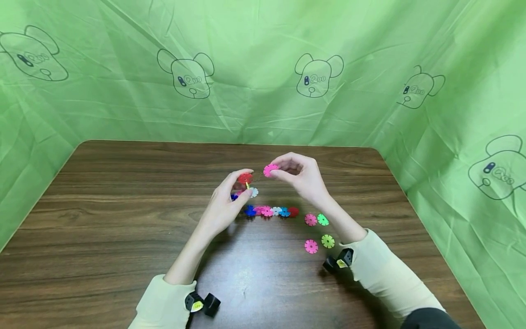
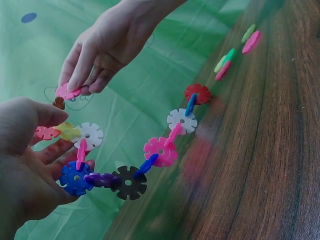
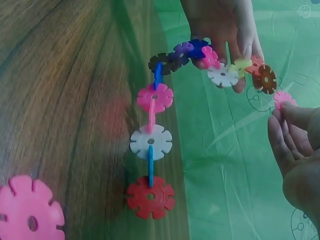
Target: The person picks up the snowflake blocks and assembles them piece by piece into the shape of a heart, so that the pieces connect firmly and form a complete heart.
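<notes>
My left hand pinches one end of a chain of interlocked notched discs, near a red disc and a yellow disc. Beyond the red one, a brown disc forms the chain's tip. From the hand the chain runs through white, pink, blue, purple and black discs to a red disc at its other end. My right hand pinches a single pink disc between thumb and fingers, close to the brown disc; whether they touch I cannot tell.
On the wooden table, right of the chain, lie loose discs: a pink disc beside a green disc, and nearer the front a pink disc and a yellow-green disc. A green cloth hangs behind the table.
</notes>
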{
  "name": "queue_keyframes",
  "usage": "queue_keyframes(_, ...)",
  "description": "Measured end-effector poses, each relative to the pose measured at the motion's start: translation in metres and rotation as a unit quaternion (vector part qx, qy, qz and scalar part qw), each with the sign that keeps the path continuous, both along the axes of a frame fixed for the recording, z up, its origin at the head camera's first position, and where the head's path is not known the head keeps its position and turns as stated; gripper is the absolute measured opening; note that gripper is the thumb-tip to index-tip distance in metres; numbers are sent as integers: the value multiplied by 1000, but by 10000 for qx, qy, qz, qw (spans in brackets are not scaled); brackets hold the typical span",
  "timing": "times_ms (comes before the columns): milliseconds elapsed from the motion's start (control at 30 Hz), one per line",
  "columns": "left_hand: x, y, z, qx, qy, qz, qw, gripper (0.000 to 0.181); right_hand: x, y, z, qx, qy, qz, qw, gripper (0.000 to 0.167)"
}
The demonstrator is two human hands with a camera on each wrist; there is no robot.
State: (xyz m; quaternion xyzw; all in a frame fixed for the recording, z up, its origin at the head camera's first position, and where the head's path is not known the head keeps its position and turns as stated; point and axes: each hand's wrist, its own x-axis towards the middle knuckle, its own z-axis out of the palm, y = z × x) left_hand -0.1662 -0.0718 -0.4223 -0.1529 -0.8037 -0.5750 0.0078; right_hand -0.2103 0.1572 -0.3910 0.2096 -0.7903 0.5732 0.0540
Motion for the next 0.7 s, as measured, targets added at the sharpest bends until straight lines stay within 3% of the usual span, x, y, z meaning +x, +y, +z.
queue_keyframes(333, 0, 0, -1, -54, 1, -42, 10000, 45, 2, -7, -3, -111, -27, 172, 9998, 13)
queue_keyframes(500, 2, 1, 0, -301, -104, -78, 9995, 45, 3, -12, -5, -292, -71, 398, 9988, 12)
queue_keyframes(700, 2, 2, -2, -418, -149, 94, 9990, 39, 3, -17, -8, -378, -181, 471, 9980, 13)
